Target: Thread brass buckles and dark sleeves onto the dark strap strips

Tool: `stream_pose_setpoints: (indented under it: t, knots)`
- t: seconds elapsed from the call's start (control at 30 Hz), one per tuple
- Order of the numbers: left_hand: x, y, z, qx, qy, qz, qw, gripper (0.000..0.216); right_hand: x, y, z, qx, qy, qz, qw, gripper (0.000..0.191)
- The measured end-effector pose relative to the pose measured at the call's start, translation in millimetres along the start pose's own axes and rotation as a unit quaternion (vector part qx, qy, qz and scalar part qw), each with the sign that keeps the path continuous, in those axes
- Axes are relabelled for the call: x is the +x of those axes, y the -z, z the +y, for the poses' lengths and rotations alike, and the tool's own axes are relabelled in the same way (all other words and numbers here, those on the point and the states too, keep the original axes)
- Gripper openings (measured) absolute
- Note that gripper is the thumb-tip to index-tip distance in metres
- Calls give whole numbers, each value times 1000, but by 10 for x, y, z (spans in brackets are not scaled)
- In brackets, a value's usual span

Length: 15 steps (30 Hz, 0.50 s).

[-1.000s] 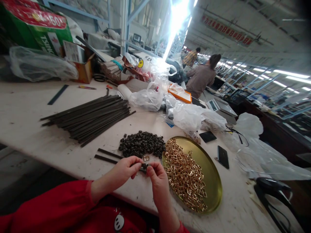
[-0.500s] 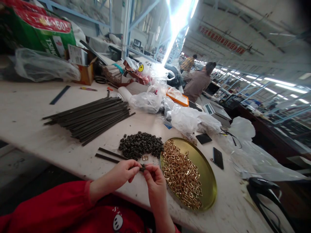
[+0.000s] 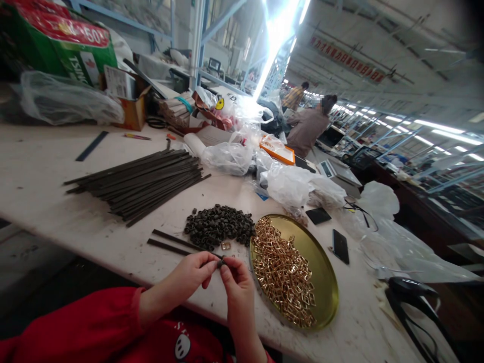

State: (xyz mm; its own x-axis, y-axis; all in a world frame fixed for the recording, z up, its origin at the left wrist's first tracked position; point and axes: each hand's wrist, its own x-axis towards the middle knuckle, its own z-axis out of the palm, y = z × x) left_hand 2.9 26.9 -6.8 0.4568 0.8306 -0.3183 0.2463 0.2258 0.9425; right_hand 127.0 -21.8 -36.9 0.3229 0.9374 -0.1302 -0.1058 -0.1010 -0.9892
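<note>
My left hand [image 3: 192, 275] and my right hand [image 3: 235, 280] meet at the table's near edge, both pinched on a thin dark strap [image 3: 220, 261] with a small dark loop at its end. Just beyond them lies a heap of small dark loops [image 3: 220, 226] and one loose gold buckle [image 3: 226, 245]. To the right stands a round gold tray [image 3: 324, 272] filled with several gold buckles [image 3: 282, 269]. Two loose dark straps [image 3: 168, 242] lie left of my hands. A big bundle of long dark straps [image 3: 138, 181] lies further back on the left.
Two black phones [image 3: 340, 245] lie right of the tray beside crumpled plastic bags [image 3: 298, 184]. Boxes, bags and a green carton [image 3: 62, 45] crowd the back of the white table [image 3: 41, 181]. A person [image 3: 308, 128] sits at a bench further off. A black object [image 3: 412, 292] rests at the right edge.
My hands have drawn slightly closer together and nearer to me while still pinching the strap. The view shifted a little.
</note>
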Motion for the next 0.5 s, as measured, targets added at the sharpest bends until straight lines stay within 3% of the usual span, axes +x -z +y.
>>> stream_pose_setpoints:
  t: [0.17, 0.33, 0.5]
  knots:
    - [2, -58, -63, -37, -5, 15, 999, 27, -27, -65, 100, 52, -20, -30, 998, 21]
    - [-52, -58, -55, -48, -6, -15, 999, 33, -62, -43, 67, -4, 25, -5, 1000, 28]
    - [-145, -2, -48, -5, -40, -66, 997, 42, -103, -35, -20, 101, -57, -40, 992, 27]
